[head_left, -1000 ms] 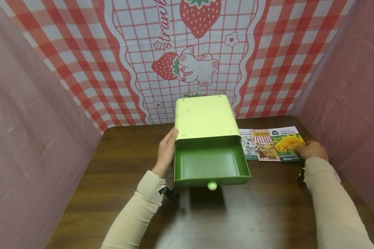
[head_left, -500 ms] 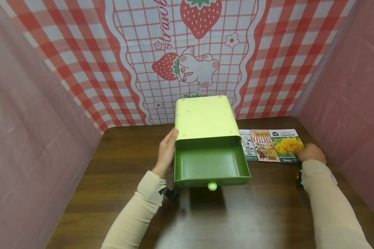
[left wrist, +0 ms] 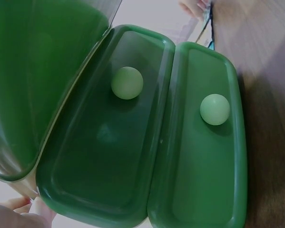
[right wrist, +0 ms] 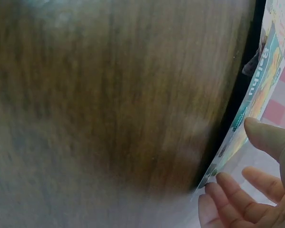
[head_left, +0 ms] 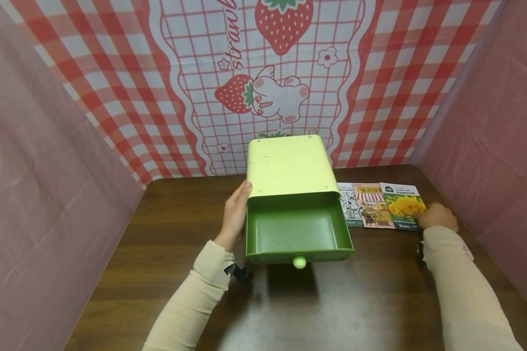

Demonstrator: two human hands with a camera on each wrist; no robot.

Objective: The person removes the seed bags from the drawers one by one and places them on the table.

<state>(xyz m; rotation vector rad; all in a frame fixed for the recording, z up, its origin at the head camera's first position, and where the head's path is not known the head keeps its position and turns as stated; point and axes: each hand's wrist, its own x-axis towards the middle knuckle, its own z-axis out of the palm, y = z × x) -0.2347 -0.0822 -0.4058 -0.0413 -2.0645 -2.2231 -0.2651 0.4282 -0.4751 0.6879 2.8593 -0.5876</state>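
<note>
A pale yellow drawer box (head_left: 292, 168) stands mid-table with its green upper drawer (head_left: 296, 229) pulled out and nothing inside. In the left wrist view, the upper knob (left wrist: 127, 82) and the lower drawer front (left wrist: 199, 156) show side by side. My left hand (head_left: 234, 214) rests along the left side of the box, thumb near its front top corner, other fingers mostly hidden. At the right, my right hand (head_left: 439, 218) pinches the lower right corner of a packet with yellow flowers (head_left: 404, 207), thumb (right wrist: 263, 135) on its face and fingers at its edge.
Left of the flower packet lie a packet with a striped awning picture (head_left: 371, 204) and one with white flowers (head_left: 350, 204), partly hidden by the box. Pink cloth walls (head_left: 478, 122) flank the wooden table (head_left: 171, 234); a strawberry-print cloth (head_left: 285, 73) hangs behind.
My right hand has shifted slightly left and toward me, and the flower packet's upper end has slid a little right and down. The left hand and drawer box have stayed put.
</note>
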